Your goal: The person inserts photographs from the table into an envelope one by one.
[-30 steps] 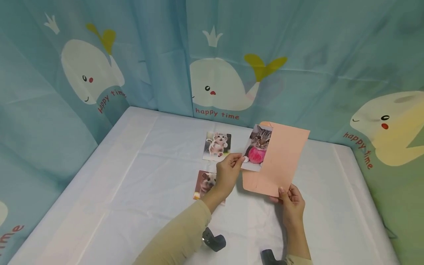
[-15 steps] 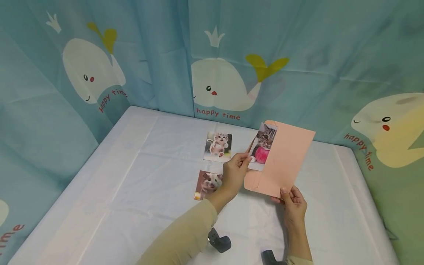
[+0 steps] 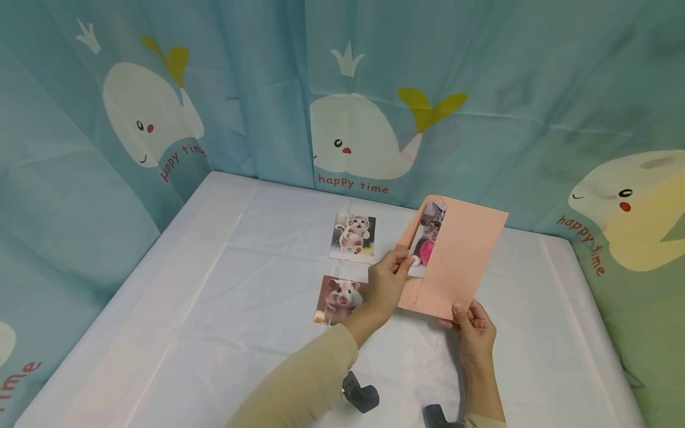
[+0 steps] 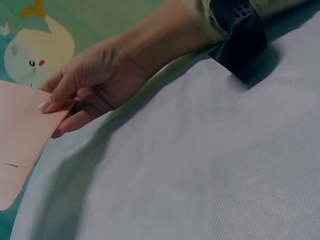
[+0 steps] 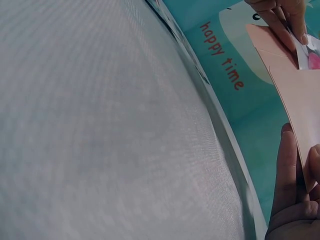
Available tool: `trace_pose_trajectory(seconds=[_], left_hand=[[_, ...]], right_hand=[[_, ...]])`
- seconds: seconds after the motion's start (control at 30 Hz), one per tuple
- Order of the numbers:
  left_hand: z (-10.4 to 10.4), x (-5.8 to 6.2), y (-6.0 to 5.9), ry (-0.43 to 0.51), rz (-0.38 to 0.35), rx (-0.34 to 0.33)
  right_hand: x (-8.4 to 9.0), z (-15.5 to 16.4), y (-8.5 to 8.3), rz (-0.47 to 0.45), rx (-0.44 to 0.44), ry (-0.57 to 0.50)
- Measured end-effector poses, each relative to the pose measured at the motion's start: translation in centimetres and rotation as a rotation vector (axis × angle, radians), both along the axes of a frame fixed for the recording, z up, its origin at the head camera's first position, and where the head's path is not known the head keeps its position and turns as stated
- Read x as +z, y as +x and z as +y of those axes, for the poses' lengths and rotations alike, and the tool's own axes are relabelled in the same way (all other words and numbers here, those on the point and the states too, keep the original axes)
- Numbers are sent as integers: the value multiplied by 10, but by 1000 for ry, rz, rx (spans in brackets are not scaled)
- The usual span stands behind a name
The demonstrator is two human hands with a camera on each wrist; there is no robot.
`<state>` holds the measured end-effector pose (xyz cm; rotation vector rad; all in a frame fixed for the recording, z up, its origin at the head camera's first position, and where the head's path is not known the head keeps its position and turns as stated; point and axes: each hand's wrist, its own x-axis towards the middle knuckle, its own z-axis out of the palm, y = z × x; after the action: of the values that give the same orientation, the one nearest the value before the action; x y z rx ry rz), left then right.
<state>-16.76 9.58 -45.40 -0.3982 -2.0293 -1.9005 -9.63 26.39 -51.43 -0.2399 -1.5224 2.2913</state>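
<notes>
Your left hand (image 3: 386, 280) pinches the glossy cat photo (image 3: 426, 238), which has slid deeper into the peach paper envelope (image 3: 455, 255) than a second ago, probably half in. Your right hand (image 3: 471, 330) grips the envelope's lower corner, held above the white-clothed desk (image 3: 214, 309).

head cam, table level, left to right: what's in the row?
hamster photo → left hand pinching the cat photo → pink envelope → right hand holding the envelope's lower corner
</notes>
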Motion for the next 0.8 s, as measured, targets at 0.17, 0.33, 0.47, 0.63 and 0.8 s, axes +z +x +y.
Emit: trace_pose_trajectory(seconds=[0.17, 0.33, 0.47, 0.63, 0.8], left_hand=[[7, -1, 2, 26, -19, -5], [11, 3, 5, 56, -31, -13], [9, 1, 1, -26, 53, 7], [2, 7, -4, -166, 214, 69], [-2, 9, -7, -196, 257, 84]], right_hand=[[0, 0, 0, 18, 9, -4], [0, -1, 0, 3, -8, -12], [0, -2, -1, 27, -25, -35], [2, -3, 0, 114, -15, -105], [1, -2, 1, 125, 24, -104]])
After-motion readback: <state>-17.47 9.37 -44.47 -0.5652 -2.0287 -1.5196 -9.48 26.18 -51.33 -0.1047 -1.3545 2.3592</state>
